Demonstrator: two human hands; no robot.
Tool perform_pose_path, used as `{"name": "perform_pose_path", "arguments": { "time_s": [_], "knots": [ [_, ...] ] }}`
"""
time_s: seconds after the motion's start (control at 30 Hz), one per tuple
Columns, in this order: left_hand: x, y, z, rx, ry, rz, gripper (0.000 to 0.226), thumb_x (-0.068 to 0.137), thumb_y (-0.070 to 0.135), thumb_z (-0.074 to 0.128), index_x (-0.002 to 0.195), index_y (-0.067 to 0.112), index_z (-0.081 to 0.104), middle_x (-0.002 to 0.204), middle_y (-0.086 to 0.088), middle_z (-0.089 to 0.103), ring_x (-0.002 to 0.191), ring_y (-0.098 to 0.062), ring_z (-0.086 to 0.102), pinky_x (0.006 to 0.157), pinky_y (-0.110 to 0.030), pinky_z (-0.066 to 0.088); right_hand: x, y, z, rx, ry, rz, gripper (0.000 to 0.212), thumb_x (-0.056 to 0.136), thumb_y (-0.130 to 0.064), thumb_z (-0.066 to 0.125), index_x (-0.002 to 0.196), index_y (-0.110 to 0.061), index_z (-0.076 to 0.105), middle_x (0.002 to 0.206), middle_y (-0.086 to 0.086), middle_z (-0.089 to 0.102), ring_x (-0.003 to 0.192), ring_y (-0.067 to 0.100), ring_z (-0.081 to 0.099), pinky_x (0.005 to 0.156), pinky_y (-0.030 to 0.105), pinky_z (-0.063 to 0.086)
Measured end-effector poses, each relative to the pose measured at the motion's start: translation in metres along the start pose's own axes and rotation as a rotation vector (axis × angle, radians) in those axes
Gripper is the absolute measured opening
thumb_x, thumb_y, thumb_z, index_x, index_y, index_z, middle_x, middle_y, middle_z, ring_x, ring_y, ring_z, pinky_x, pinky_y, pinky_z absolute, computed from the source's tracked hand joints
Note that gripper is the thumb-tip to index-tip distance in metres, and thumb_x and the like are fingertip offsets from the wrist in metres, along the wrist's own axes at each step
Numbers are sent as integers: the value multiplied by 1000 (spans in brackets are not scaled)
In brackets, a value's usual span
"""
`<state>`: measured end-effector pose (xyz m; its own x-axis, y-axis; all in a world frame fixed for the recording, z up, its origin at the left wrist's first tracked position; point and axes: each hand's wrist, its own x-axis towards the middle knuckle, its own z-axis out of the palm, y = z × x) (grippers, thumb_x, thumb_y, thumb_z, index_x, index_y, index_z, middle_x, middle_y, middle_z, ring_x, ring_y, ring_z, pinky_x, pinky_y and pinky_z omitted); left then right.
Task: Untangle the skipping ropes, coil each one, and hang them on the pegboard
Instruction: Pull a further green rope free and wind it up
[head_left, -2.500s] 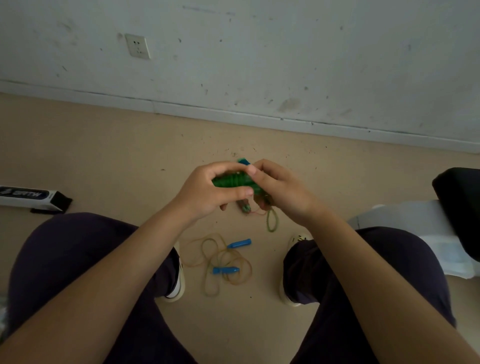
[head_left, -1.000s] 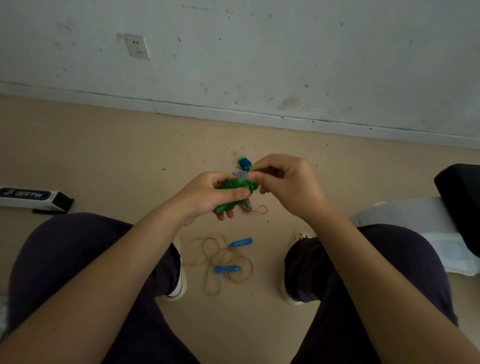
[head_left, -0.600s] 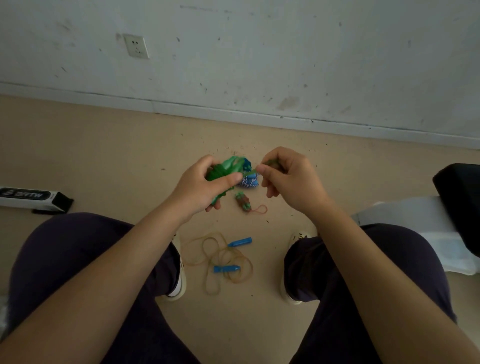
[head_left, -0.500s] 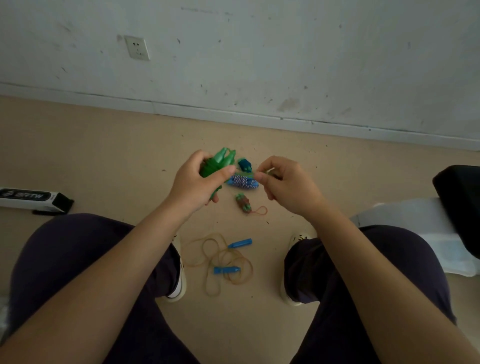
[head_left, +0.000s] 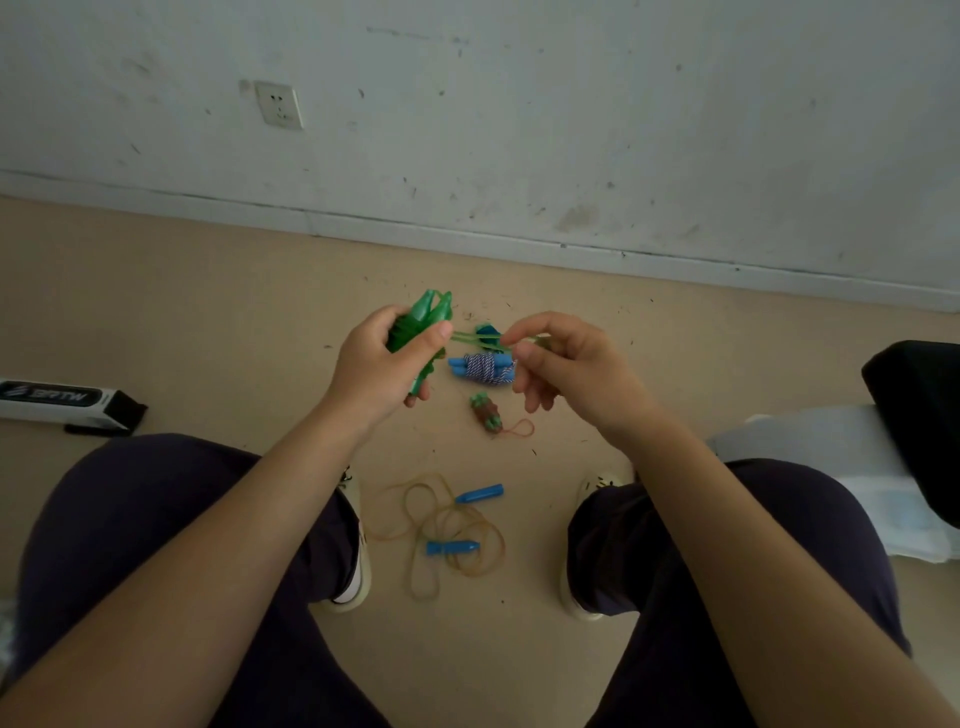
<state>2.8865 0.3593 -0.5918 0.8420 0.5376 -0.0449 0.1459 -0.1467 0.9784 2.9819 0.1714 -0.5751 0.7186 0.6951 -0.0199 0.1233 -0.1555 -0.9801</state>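
My left hand (head_left: 384, 371) grips a green skipping rope (head_left: 423, 325), its two handles held together and cord wound round them. My right hand (head_left: 563, 364) pinches the loose green cord end stretched out to the right. On the floor below lie a coiled blue-handled rope with blue-white cord (head_left: 483, 368), a small bundle with green handles and brownish cord (head_left: 487, 414), and a loose tan rope with two blue handles (head_left: 452, 525) between my feet. No pegboard is in view.
I sit over a beige floor near a white wall with a socket (head_left: 279, 105). A black-and-white box (head_left: 62, 405) lies at the left. A white bag (head_left: 852, 467) and a black object (head_left: 919, 415) are at the right.
My left hand has turned the green handles upright and moved left. My right hand has drawn the green cord out to the right, uncovering the blue-white coiled rope on the floor.
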Motion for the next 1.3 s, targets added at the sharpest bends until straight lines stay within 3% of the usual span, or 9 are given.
{"name": "perform_pose_path", "arguments": {
  "time_s": [0.2, 0.43, 0.6, 0.7, 0.8, 0.9, 1.1, 1.2, 1.3],
  "knots": [
    [-1, 2, 1, -42, -26, -12, 21, 95, 32, 66, 105, 13, 65, 91, 0, 76, 52, -23, 57, 45, -28, 44, 0, 0, 1, 153, 32, 49, 14, 91, -5, 65, 105, -7, 65, 85, 7, 76, 70, 20, 70, 57, 25, 53],
    [-1, 2, -1, -51, 31, -10, 22, 95, 33, 65, 107, 15, 63, 94, 0, 75, 51, -17, 58, 43, -26, 45, 1, 1, -3, 65, 180, 27, 6, 89, -14, 70, 84, -10, 69, 70, 9, 67, 61, 22, 62, 56, 29, 53],
    [-2, 1, 3, 7, -16, -49, 25, 94, 35, 67, 104, 13, 64, 92, 0, 76, 52, -19, 58, 44, -28, 45, 1, -1, 0, 360, 127, 18, 16, 87, -25, 70, 78, -12, 70, 100, 5, 69, 97, 18, 65, 86, 35, 53],
    [-3, -2, 7, 52, -98, -68, 29, 91, 38, 69, 104, 12, 64, 92, -8, 75, 53, -20, 60, 46, -30, 46, 2, 0, 0, 578, 25, -26, 9, 92, -17, 62, 89, -9, 65, 122, 9, 66, 122, 23, 59, 106, 38, 44],
    [-3, -2, 8, 59, -119, -73, 29, 91, 39, 69, 104, 13, 65, 92, -11, 75, 53, -20, 61, 46, -30, 45, 3, 1, 0, 671, -123, -69, 16, 97, -7, 48, 105, -8, 62, 127, 10, 64, 130, 27, 54, 110, 36, 41],
    [-4, -1, 9, 16, -130, -79, 27, 92, 36, 69, 105, 12, 64, 92, -6, 76, 51, -18, 59, 44, -28, 44, 3, 1, -1, 672, -121, -66, 24, 97, -2, 46, 116, -4, 60, 119, 13, 67, 117, 29, 62, 104, 36, 46],
    [-8, -2, 10, -16, -248, -43, 35, 85, 44, 73, 106, 17, 65, 95, -14, 74, 51, -19, 61, 44, -29, 43, 4, -3, 1, 613, 37, 14, 19, 84, -8, 60, 102, -8, 55, 86, 10, 73, 74, 20, 69, 75, 29, 56],
    [-9, -1, 10, 25, -269, -14, 30, 89, 40, 71, 107, 17, 64, 96, -17, 73, 52, -18, 61, 44, -29, 44, 3, -3, 3, 551, 79, 50, 25, 84, -4, 64, 104, -8, 49, 79, 10, 72, 65, 19, 66, 66, 24, 53],
    [-10, -1, 11, 56, -237, 19, 22, 91, 33, 72, 105, 19, 65, 90, -16, 73, 49, -19, 60, 42, -28, 43, 3, -1, 4, 368, 116, 66, 14, 90, 0, 63, 103, -7, 62, 78, 10, 70, 63, 15, 64, 62, 19, 49]
  ]
}}
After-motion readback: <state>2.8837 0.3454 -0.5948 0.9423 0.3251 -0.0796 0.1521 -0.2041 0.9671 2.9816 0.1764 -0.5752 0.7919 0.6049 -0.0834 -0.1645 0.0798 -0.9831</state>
